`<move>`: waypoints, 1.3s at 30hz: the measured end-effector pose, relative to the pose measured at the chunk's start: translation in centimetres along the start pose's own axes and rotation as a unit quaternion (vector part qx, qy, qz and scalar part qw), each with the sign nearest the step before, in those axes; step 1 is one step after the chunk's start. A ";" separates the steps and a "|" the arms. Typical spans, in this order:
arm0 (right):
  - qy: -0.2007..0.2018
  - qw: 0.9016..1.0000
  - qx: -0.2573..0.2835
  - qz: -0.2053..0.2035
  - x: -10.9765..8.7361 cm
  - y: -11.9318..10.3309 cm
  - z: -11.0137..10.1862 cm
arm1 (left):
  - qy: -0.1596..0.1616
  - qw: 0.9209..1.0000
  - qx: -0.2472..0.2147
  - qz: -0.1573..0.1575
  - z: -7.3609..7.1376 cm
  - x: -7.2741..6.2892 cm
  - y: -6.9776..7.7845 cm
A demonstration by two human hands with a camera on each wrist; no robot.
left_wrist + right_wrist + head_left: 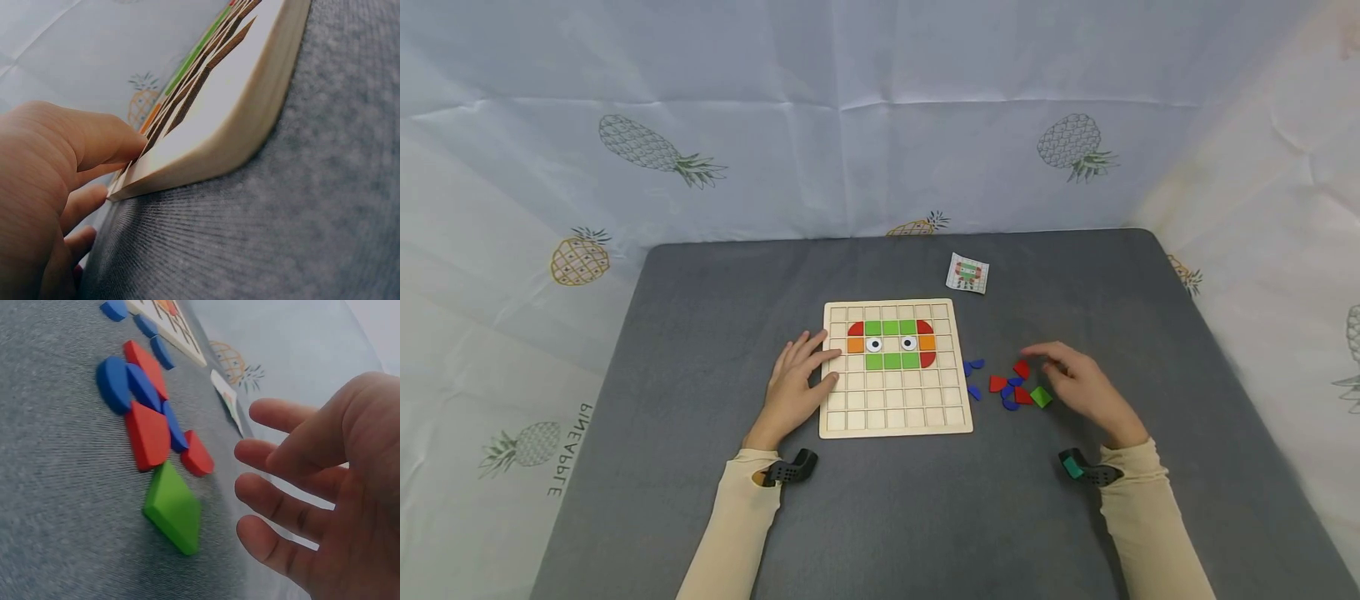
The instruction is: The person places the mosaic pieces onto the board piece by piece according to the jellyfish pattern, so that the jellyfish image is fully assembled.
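A square wooden grid board (895,408) lies on the table, bearing several green squares (891,361), orange squares, rounded red pieces and two eye pieces (908,342). My left hand (793,392) rests at the board's left edge, fingers spread, with thumb and index finger over its rim. Right of the board is a loose group of red pieces (148,434), blue half-round pieces (114,385) and one green square (174,509). Above and beside that group hovers my right hand (1084,387), its fingers loosely bent, with nothing between them in the right wrist view.
Behind the board, a small pattern card (967,273) lies on the dark grey table (715,300). A few blue pieces (974,392) sit close to the board's right edge. Pineapple-print cloth (850,167) hangs around the table's back and sides.
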State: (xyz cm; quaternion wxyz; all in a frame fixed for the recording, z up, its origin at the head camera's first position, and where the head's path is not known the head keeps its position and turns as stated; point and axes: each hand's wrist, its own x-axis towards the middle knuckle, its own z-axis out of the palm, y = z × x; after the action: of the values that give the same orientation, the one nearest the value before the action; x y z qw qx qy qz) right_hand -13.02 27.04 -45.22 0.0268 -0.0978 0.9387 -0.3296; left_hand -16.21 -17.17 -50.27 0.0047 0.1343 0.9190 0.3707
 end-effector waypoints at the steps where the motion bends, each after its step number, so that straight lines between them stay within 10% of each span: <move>1: -0.004 1.000 -0.001 -0.004 0.1 0.1 0.1 | 0.000 1.000 0.000 0.000 0.0 0.0 0.0; 39: -0.051 0.993 -0.082 0.061 1.3 -0.2 1.6 | -0.002 1.000 0.002 0.000 -0.1 0.0 0.1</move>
State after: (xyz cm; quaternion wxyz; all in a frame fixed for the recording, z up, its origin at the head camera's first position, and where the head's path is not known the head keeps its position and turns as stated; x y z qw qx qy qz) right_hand -14.04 25.64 -46.26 0.0864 -0.0588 0.9642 -0.2437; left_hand -16.16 -17.14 -50.15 0.0064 0.1351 0.9199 0.3682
